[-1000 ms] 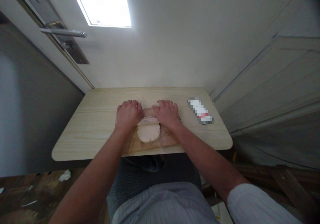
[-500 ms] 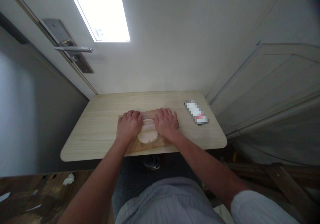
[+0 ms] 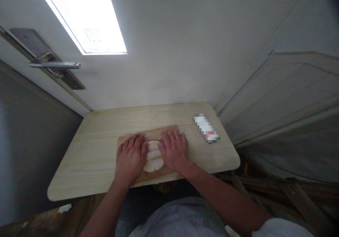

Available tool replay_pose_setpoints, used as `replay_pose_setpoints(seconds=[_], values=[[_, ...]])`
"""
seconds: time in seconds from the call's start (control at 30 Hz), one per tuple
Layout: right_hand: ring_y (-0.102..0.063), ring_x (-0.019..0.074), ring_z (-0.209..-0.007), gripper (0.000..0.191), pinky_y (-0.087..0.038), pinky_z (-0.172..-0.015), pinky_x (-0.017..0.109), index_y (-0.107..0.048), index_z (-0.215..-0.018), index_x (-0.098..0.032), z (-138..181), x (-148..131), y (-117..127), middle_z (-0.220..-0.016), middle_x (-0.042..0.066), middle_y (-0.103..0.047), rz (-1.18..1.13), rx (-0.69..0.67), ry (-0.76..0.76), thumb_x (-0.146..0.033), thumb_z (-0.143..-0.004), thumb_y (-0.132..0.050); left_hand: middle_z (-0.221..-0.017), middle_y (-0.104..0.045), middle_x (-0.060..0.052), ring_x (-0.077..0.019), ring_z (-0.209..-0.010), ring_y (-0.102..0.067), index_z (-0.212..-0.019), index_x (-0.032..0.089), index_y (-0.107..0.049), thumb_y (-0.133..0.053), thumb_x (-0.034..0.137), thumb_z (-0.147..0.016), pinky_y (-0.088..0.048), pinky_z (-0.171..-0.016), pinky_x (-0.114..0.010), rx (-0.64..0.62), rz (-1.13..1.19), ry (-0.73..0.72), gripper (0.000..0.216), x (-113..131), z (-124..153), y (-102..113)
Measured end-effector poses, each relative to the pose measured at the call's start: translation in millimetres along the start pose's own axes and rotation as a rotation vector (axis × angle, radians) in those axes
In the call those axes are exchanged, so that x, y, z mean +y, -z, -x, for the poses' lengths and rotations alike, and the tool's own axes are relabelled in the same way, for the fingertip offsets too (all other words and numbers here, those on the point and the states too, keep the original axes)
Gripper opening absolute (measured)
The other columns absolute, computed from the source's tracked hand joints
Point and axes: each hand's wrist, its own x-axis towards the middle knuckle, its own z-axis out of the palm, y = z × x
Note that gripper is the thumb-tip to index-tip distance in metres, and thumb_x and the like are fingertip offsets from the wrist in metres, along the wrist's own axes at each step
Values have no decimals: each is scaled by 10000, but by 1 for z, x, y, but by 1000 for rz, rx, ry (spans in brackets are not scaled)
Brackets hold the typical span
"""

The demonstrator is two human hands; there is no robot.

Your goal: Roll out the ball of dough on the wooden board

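Observation:
A flat, pale round of dough [image 3: 154, 165] lies on a wooden board [image 3: 150, 176], showing both in front of and beyond a pale rolling pin [image 3: 153, 154]. The pin crosses the middle of the dough from side to side. My left hand [image 3: 131, 156] presses over the pin's left end, fingers bent forward and thumb beside the dough. Over the right end lies my right hand [image 3: 174, 149], its thumb pointing in towards the dough. Both hands cover the pin's ends, so these are hidden.
The board rests on a light wood table [image 3: 87, 152] with rounded corners. A phone-like object [image 3: 206, 128], blurred by pixels, lies at the right. Behind the table stands a white door with a metal handle [image 3: 55, 65] and a bright window [image 3: 84, 18].
The pin and both hands have rolled a little nearer to my body across the dough. More dough shows beyond the pin. The whole view has shifted and tilted.

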Motion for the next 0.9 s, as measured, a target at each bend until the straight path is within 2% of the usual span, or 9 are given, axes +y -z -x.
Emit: replay_pose_setpoints(seconds=[0.53,0.9], values=[[-409,331,-1432,493,-216,-1213,597,-548,-1444,-249,-22,6,5,-1530,81,-527,-54,-98,27,-474,-1041,-374,-1363,-656,-109,-316,-1282,-560,-1257,214,-635,-310,416,-1031,-404,-1103,-494,-50,42,2,444,-4,-20,1],[-372,319,-1465,489,-203,-1223,563,-534,-1460,-265,-27,7,6,-1561,64,-494,-25,-93,31,-462,-1037,-387,-1377,-653,-98,-306,-1284,-567,-1245,244,-641,-302,424,-1034,-399,-1104,-493,-57,32,8,437,-7,-25,-2]])
